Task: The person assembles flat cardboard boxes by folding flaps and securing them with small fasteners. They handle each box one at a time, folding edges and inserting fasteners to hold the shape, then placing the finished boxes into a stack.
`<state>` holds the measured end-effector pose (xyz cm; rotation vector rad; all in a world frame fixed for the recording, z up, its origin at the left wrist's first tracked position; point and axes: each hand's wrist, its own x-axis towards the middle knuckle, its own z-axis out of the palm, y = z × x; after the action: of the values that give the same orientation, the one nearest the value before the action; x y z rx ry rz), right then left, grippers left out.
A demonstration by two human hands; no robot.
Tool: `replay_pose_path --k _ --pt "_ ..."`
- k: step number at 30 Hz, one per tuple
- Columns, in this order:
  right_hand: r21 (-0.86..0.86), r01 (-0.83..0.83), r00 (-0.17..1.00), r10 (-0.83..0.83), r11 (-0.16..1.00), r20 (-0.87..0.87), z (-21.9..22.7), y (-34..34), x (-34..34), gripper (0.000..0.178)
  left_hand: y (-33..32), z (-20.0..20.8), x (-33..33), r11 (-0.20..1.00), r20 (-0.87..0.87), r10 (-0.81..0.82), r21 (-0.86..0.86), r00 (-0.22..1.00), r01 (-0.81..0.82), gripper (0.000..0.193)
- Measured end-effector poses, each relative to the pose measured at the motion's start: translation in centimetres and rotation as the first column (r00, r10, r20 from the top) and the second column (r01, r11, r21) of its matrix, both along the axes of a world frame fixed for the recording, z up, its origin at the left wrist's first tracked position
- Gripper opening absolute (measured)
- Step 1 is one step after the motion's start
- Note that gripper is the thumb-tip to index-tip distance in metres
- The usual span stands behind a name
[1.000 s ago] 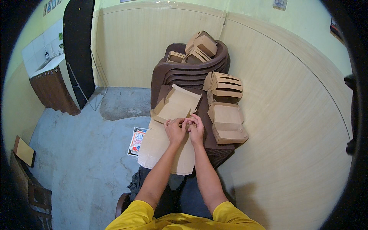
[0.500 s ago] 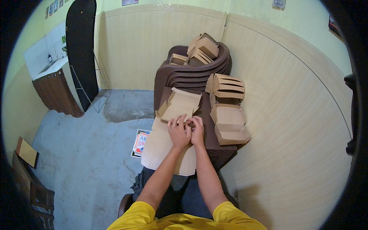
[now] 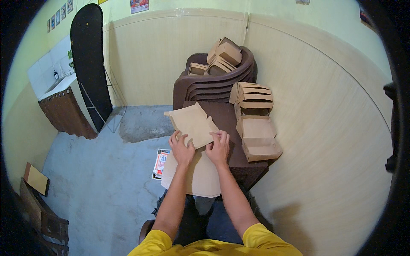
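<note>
A tan cardboard panel (image 3: 192, 123) lies at the frame's centre, tilted, its notched edge facing right and its left corner reaching past the dark brown table (image 3: 226, 117) over the floor side. The left hand (image 3: 182, 149) grasps its lower left edge with bent fingers; the right hand (image 3: 218, 148) grasps the lower right edge likewise. Below, flat cardboard (image 3: 204, 175) reaches down to the lap; whether the two join, I cannot tell. A bare strip of table separates the panel from an open box (image 3: 258, 134) at centre right. Stacked brown chairs (image 3: 213, 87) bearing folded boxes (image 3: 228, 51) stand above centre. Blue-grey floor (image 3: 106, 183) spreads over the left, while pale wall panelling (image 3: 324, 141) closes the right; a sink (image 3: 62, 84) sits upper left.
</note>
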<state>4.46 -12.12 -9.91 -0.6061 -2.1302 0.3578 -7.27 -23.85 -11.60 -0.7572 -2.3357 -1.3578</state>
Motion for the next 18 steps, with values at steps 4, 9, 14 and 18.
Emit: replay_pose_path --k 4,9,14,18 --pt "0.081 -0.253 0.966 0.248 0.964 0.07 0.7 -0.8 0.6 0.039 1.0 -1.2 0.1 0.971 0.134 -0.074 0.236 0.988 0.041 0.028" --pt "-0.03 0.046 0.985 -0.05 0.998 -0.163 -1.0 0.8 -0.2 0.032 0.2 -0.1 1.0 0.981 -0.058 -0.161 -0.117 0.985 0.154 0.023" --pt "-0.277 -0.082 0.971 0.014 0.957 -0.24 -3.1 2.7 -0.9 0.028 0.9 1.1 2.2 0.935 -0.204 -0.26 -0.299 0.944 0.193 0.018" --pt "-0.496 -0.169 0.966 0.044 0.852 -0.254 -3.9 3.5 -0.8 0.028 1.5 0.9 2.4 0.893 -0.084 -0.293 -0.379 0.952 0.241 0.019"
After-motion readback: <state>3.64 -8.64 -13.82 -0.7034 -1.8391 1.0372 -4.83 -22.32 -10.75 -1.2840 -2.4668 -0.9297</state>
